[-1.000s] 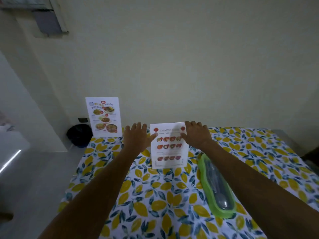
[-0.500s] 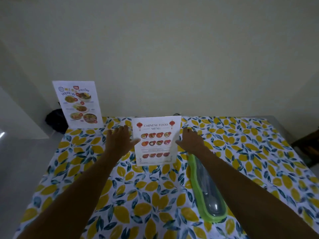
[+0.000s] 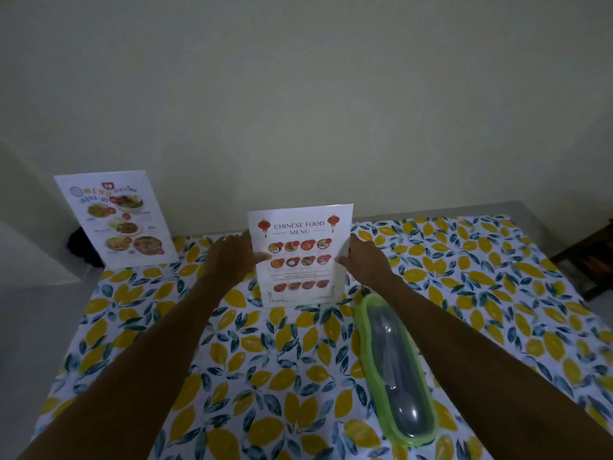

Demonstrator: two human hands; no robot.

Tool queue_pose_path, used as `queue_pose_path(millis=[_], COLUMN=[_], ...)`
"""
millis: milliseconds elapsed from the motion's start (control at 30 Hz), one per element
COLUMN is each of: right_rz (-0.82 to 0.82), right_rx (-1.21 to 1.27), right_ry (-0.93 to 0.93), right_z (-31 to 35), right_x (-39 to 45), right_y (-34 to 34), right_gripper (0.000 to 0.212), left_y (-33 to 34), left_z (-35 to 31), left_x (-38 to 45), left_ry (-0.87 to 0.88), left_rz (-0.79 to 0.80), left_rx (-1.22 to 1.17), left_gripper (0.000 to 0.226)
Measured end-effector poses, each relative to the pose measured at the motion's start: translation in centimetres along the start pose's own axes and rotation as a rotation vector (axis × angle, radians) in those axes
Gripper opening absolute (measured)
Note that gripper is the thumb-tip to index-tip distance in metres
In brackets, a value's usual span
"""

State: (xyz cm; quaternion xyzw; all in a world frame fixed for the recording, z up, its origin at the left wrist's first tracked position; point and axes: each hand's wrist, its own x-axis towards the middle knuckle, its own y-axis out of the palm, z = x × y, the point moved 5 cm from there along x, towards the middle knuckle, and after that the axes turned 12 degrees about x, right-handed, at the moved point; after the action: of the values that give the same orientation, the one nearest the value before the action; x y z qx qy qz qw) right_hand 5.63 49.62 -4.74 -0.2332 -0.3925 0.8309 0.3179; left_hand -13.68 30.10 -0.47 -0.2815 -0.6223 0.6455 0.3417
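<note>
A white "Chinese Food Menu" card [image 3: 300, 254] stands upright near the middle of the table, its lower edge down on the cloth. My left hand [image 3: 229, 260] grips its left edge, thumb on the printed face. My right hand [image 3: 365, 263] grips its right edge, thumb on the front too. The fingers of both hands are hidden behind the card.
A second menu card [image 3: 116, 217] with food photos stands at the table's far left corner. A green-rimmed clear cutlery case [image 3: 394, 366] lies right of centre under my right forearm. The table carries a lemon-print cloth [image 3: 265, 376]. A dark bag [image 3: 79, 247] sits beyond the left corner.
The Chinese menu card has come up from a leaning pose to stand upright. Both hands shifted from beside it to gripping its edges. The view has moved closer.
</note>
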Motion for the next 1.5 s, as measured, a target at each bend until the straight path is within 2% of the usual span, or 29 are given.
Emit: queue_pose_path(millis=[133, 300, 667, 867, 1167, 1500], right_rz=[-0.07, -0.126, -0.152, -0.169, -0.247, -0.247], right_rx=[0.002, -0.023, -0.054, -0.082, -0.07, -0.024], right_ry=[0.008, 0.038, 0.033, 0.087, 0.073, 0.081], right_z=[-2.0, -8.3, -29.9, -38.9, -46.8, -50.8], right_x=[0.6, 0.6, 3.8, 6.1, 12.9, 17.0], right_y=[-5.4, -11.9, -26.9, -32.8, -36.6, -37.2], right_gripper=[0.055, 0.057, 0.057, 0.055, 0.049, 0.044], left_y=[-3.2, -5.6, -4.0, -2.3, 0.5, 2.7], left_z=[-4.3, -12.7, -38.4, -48.7, -56.6, -60.3], left_x=[2.3, 4.5, 11.2, 15.1, 22.7, 26.1], left_ry=[0.036, 0.125, 0.104, 0.124, 0.056, 0.078], left_rz=[-0.065, -0.121, -0.175, -0.231, -0.236, -0.204], left_rx=[0.027, 0.038, 0.035, -0.016, 0.042, 0.012], left_gripper=[0.059, 0.056, 0.063, 0.063, 0.072, 0.06])
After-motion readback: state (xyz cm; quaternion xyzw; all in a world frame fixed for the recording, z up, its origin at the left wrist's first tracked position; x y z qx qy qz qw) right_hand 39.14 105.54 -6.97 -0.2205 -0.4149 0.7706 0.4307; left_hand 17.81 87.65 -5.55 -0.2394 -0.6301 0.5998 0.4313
